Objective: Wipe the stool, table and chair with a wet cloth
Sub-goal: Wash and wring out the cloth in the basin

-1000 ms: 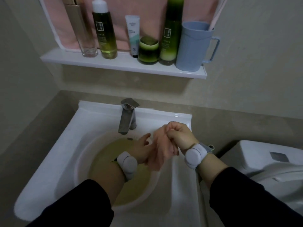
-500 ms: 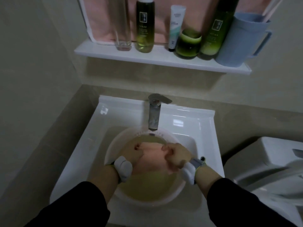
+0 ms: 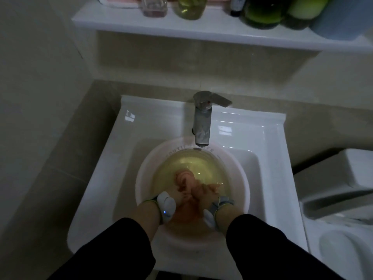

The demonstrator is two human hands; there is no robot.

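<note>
Two sleeves (image 3: 113,251): dark, reaching in from 6 o'clock.
Left hand (image 3: 178,200): dipping into the basin's water against the other hand; blur is hiding its fingers, so I cannot tell its grip.
Right hand (image 3: 205,194): meeting the left at the cloth; its grip is likewise blurring out.
Pink cloth (image 3: 184,178): soaking, bunched, at the basin's centre, trailing from the hands toward 12 o'clock.
Basin (image 3: 145,178): sitting in the white sink (image 3: 113,158).
Faucet (image 3: 201,122): overhanging the basin's 12 o'clock rim.
Shelf (image 3: 201,27): carrying bottles (image 3: 190,7), farthest at 12 o'clock.
</note>
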